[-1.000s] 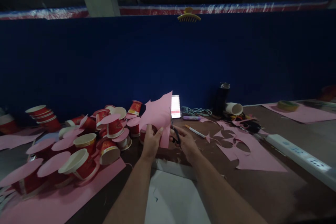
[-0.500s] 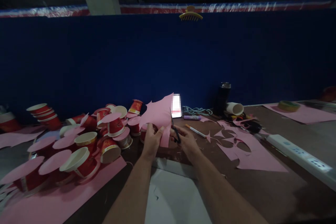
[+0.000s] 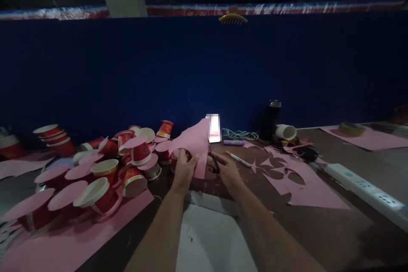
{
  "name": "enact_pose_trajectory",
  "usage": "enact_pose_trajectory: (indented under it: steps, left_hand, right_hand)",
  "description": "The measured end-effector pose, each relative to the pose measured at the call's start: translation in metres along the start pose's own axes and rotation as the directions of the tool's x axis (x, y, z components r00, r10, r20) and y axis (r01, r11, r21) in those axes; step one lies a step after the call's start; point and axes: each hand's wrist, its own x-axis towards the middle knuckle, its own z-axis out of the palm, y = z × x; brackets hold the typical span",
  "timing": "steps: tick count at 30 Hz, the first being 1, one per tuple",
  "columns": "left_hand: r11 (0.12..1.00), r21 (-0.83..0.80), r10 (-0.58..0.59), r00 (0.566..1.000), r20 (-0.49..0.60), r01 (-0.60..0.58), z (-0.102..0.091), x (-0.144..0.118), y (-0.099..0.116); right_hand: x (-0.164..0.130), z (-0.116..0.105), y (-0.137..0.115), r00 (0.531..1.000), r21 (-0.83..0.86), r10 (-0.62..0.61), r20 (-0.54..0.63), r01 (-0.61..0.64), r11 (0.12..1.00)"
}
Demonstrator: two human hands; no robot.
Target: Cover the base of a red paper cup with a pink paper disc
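A pink paper sheet [image 3: 193,137] with curved cut edges is held up off the table, pinched at its lower edge by my left hand [image 3: 184,170]. My right hand [image 3: 227,171] grips black-handled scissors [image 3: 214,162] just right of the sheet. Their blades meet the paper's right edge and are partly hidden behind it. A bright upright screen [image 3: 214,128], blurred out, stands right behind the sheet. Left of my hands sit red paper cups [image 3: 139,152], several capped with pink paper discs [image 3: 67,195].
Pink paper offcuts [image 3: 314,187] lie on the right, near a marker [image 3: 238,158] and a white power strip [image 3: 366,193]. A dark bottle [image 3: 270,119] and a tipped cup [image 3: 285,131] stand by the blue partition [image 3: 204,68]. A tape roll [image 3: 351,128] rests far right.
The upper part of the pink sheet has dipped and bent lower. The scissor blades look closer together at the paper's edge. My hands stay nearly in place.
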Motion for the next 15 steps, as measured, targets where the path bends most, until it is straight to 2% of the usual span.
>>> enact_pose_trajectory:
  steps: [5, 12, 15]
  left_hand:
    - [0.999, -0.019, -0.047, 0.999, -0.013, 0.047, -0.0003, -0.0003, 0.0019]
    - [0.987, 0.067, -0.133, 0.975, -0.179, 0.147, -0.0024, 0.0016, -0.0007]
    - [0.986, 0.085, -0.123, 0.973, -0.197, 0.142, -0.0038, 0.0041, -0.0045]
  right_hand:
    - [0.0003, -0.0004, 0.0016, 1.000, 0.004, -0.011, 0.011, 0.011, 1.000]
    - [-0.0008, 0.0021, 0.0009, 1.000, -0.003, -0.006, 0.021, 0.006, 1.000]
    - [-0.0007, 0.0017, 0.0015, 0.999, -0.009, -0.012, 0.036, 0.013, 1.000]
